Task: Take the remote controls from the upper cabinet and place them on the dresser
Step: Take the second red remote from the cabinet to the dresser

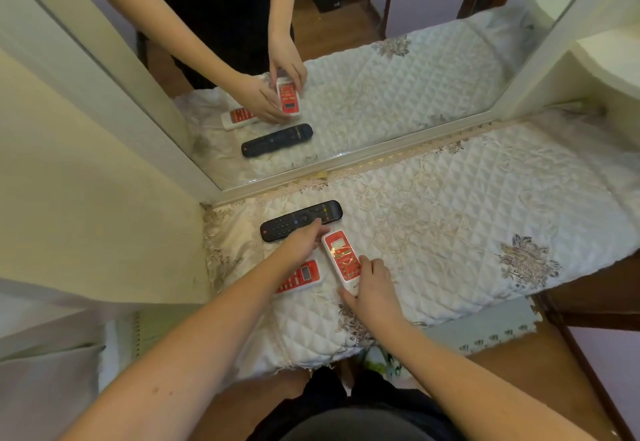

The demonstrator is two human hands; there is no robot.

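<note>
Three remote controls lie at the left end of the dresser (485, 232), on its white quilted cover. A black remote (294, 220) lies nearest the mirror. A red and white remote (341, 258) lies in front of it, held at both ends: my left hand (304, 243) holds its far end, and my right hand (374, 288) grips its near end. A second red and white remote (303, 276) lies to the left, partly under my left forearm.
A large mirror (381, 94) stands along the back of the dresser and reflects the hands and remotes. A cream wall panel (86, 198) closes the left side. The quilted cover stretches to the right with a brown floral motif (526, 260).
</note>
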